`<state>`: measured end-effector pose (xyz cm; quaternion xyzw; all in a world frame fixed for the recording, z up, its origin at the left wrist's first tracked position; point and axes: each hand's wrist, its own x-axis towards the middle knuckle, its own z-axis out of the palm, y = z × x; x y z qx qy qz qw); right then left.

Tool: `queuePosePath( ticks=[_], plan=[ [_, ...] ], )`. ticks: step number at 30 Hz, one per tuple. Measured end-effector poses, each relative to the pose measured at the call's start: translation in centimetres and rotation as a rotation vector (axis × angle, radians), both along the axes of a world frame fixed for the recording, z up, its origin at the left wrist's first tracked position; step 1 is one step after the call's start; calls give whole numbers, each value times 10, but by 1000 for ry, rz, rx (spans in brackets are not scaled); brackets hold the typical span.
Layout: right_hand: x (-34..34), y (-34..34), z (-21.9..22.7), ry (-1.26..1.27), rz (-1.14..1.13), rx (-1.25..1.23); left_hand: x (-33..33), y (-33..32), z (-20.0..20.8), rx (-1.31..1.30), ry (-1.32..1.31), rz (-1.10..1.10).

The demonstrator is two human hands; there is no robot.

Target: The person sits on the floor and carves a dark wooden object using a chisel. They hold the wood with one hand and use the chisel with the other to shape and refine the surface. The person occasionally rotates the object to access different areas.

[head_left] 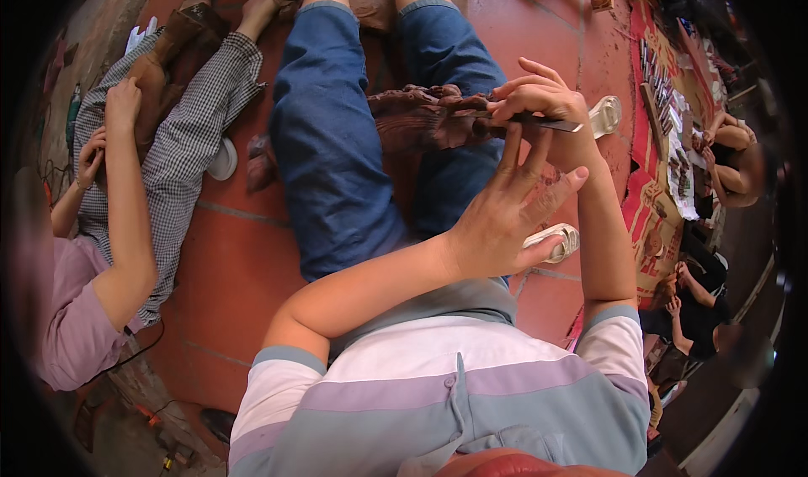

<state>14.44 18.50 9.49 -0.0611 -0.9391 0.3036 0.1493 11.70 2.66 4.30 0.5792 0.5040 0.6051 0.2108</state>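
Note:
A dark reddish-brown wood carving (421, 124) with knobbly relief lies across my thighs, its far-left end showing beyond my left leg. Over its right end, my right hand (551, 103) has its fingers curled around a chisel, one finger raised. The chisel (545, 123) has a flat dark blade with a bright slanted edge pointing right; its other end lies by the carving, partly hidden by fingers. My left hand (505, 212) is just below, fingers spread and bent apart, with two fingertips at the blade. Whether they press on it is hard to tell.
Several chisels (661, 90) lie in a row on a red-printed sheet (652, 241) at right. Light shoes (555, 243) stand on red floor tiles (244, 246). A co-worker in checked trousers (177, 191) sits close at left; other people work at far right.

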Motion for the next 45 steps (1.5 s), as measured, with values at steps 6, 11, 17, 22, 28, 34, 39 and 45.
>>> queuePosePath(
  ticks=[6, 11, 17, 22, 28, 34, 39, 45],
  plan=[
    [9, 4, 10, 9, 2, 41, 4, -12, 1, -43, 123, 61],
    [2, 7, -5, 104, -32, 75, 7, 2, -3, 25, -18, 12],
    [4, 1, -7, -17, 51, 70, 9, -10, 1, -26, 45, 12],
    [4, 4, -10, 108, -114, 24, -2, 4, 1, 32, -6, -55],
    [6, -2, -19, 114, -132, 29, 4, -3, -3, -8, 20, -28],
    [11, -17, -16, 115, -141, 75, 13, -15, -8, -11, 49, -20],
    [11, -15, -19, 167, -230, 33, 0, -5, -3, 42, -8, -94],
    [5, -15, -14, 158, -199, 96, 2, -10, -5, 11, 14, -30]
  ],
)
